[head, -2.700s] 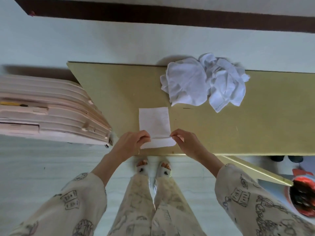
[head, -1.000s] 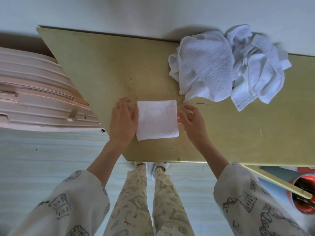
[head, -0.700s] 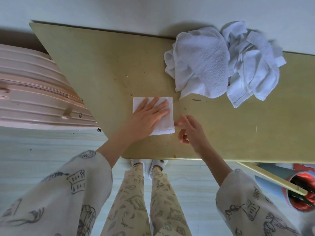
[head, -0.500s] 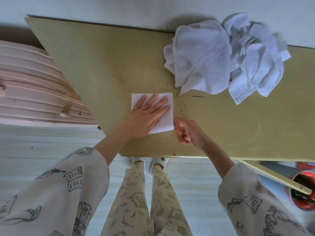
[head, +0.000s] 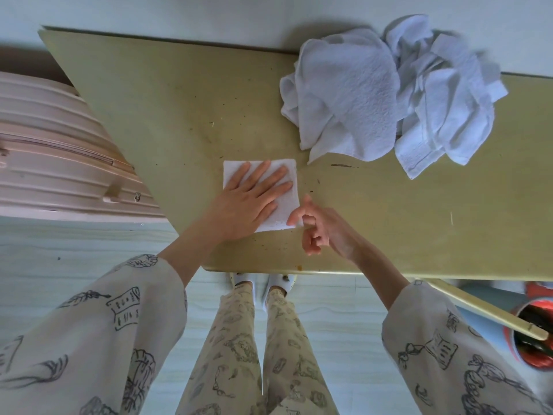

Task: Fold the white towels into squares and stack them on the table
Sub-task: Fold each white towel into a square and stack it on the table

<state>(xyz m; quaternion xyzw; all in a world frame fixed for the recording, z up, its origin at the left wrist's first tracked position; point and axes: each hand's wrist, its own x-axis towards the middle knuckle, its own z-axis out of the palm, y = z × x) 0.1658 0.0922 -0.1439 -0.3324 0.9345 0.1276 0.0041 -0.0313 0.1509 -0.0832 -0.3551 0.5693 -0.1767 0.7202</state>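
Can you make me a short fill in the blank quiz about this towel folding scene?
1. The left hand lies flat on the ____ towel.
2. The crumpled towels sit in a ____ at the table's far edge.
3. The ____ hand touches the folded towel's near corner.

Missing words: folded; pile; right

folded towel (head: 287, 209): white cloth, fine nubbly weave
towel heap (head: 389, 94): terry, rough looped pile (hems flatter)
table (head: 179, 100): matt yellowish board, speckled, scuffed
suitcase (head: 54, 151): pink ribbed plastic, slight sheen
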